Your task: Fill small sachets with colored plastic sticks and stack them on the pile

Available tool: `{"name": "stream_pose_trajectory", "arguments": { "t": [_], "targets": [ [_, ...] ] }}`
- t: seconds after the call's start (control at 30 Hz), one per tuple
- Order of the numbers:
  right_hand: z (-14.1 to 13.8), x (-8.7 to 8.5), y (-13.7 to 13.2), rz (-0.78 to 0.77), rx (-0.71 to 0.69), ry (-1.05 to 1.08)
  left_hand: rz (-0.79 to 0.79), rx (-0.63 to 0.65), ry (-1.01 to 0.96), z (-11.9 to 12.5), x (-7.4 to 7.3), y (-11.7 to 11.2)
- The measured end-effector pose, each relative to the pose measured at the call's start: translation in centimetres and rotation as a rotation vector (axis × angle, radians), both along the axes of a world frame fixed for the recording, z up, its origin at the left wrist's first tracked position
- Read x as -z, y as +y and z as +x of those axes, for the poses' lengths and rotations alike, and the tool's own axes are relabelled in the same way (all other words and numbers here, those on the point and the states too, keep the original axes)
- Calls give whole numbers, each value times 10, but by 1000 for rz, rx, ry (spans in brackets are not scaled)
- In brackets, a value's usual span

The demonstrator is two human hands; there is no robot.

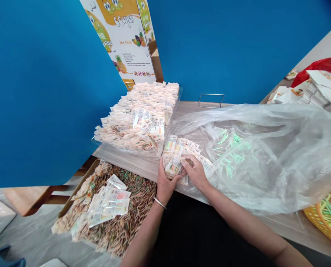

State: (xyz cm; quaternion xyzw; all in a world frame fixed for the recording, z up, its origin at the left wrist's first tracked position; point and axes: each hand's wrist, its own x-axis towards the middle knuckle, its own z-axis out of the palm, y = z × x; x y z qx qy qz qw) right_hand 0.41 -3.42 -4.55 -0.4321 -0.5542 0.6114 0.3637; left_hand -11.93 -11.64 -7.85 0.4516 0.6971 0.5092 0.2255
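My left hand (pixel 165 182), a thin bangle at its wrist, and my right hand (pixel 196 172) meet at the table's front edge. Both are closed on a small stack of clear sachets with coloured stripes (pixel 174 163). More of the same sachets (pixel 186 147) lie fanned out on the table just beyond my fingers. A clear tray heaped with sachets (pixel 140 118) stands behind and to the left. A big clear plastic bag holding green sticks (pixel 246 148) lies right of my hands.
A box of sachets (pixel 110 207) sits low at the left, below the table edge. A printed fruit carton (pixel 126 40) leans on the blue wall. A yellow basket of green sticks (pixel 328 215) is at the right; white boxes (pixel 313 91) lie farther back.
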Motion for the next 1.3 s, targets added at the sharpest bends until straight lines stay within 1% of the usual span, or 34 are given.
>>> {"name": "stream_pose_trajectory", "arguments": {
  "t": [0.1,0.13,0.17,0.23,0.3,0.4,0.47,0.53,0.63,0.73,0.83,0.9,0.97,1.03,1.07,1.13,1.17,1.23,1.3],
  "targets": [
    [1,0,2,260,-9,-117,-1,-5,-4,-1,2,1],
    [1,0,3,325,-6,-130,-5,-9,-5,-2,2,1],
    [2,-1,4,355,1,-122,-9,-15,-7,-2,2,1],
    [3,-3,6,325,34,-69,-12,-25,-13,-1,2,2],
    [4,-5,9,240,66,-12,-14,-33,-15,0,1,3],
    [3,-6,13,84,54,44,-19,-47,-5,2,0,4],
    [2,-6,15,12,61,72,-17,-54,2,3,-1,4],
    [2,-6,17,13,103,76,-15,-58,14,3,-1,4],
    [8,-8,24,127,188,17,-19,-52,33,2,-2,4],
    [28,-8,41,262,272,-88,-22,-51,22,1,-3,5],
    [67,-7,66,386,355,-245,-12,-65,24,0,-4,7],
    [99,-7,84,475,406,-406,-9,-70,26,0,-3,8],
    [125,-11,96,560,419,-626,-13,-67,21,0,-3,8],
    [134,-17,100,669,404,-828,-21,-62,21,0,-2,7],
    [131,-20,98,728,383,-884,-27,-61,26,0,-2,7],
    [112,-24,85,815,278,-882,-35,-59,53,1,-2,7],
    [98,-24,76,822,189,-845,-36,-55,69,1,-2,6],
    [66,-21,57,779,-9,-792,-35,-41,89,1,-4,5],
    [40,-14,41,728,-89,-779,-56,-35,92,-1,-7,4]
  ]
}}
